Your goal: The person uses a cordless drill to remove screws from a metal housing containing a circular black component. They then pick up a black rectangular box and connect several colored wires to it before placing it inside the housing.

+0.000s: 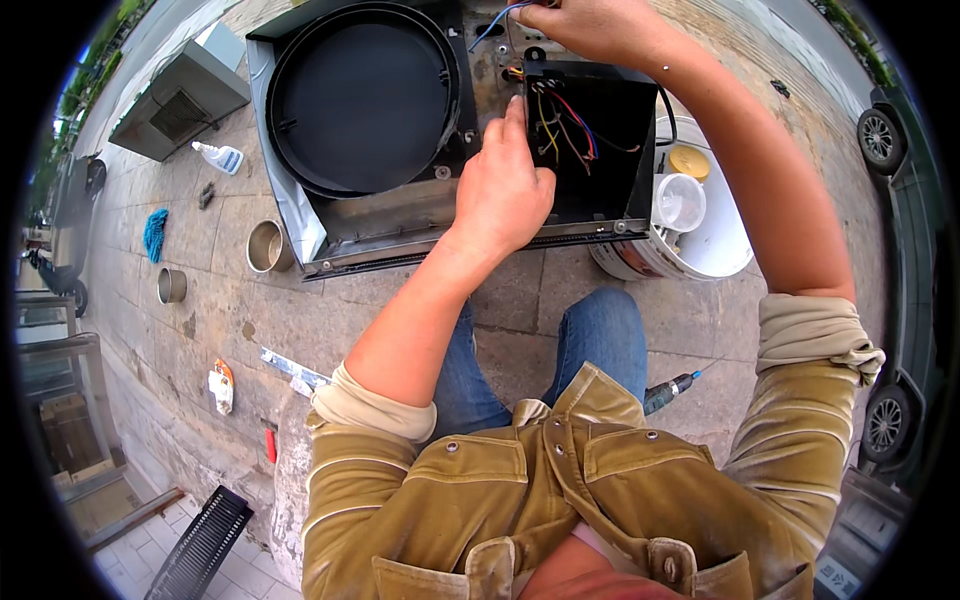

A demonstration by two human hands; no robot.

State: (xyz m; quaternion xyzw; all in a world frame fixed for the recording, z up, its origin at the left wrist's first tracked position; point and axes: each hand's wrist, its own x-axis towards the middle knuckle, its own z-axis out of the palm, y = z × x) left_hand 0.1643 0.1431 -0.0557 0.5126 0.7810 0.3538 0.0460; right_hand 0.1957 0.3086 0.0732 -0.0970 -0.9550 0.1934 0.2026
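A black appliance housing with a large round opening lies in front of me, perhaps a range hood. Its right side has an open black box with several loose red, blue, yellow and brown wires inside. My left hand rests on the housing beside this box. Its index finger is stretched toward a small hole where wires come through; the other fingers curl partly out of sight. At the top edge my right hand is closed on a blue wire, its fingertips partly cut off.
A white bucket holding a clear plastic cup stands under the box's right side. Two metal cups, a white bottle, a blue cloth and a grey metal unit are leftward. A power tool lies by my right knee.
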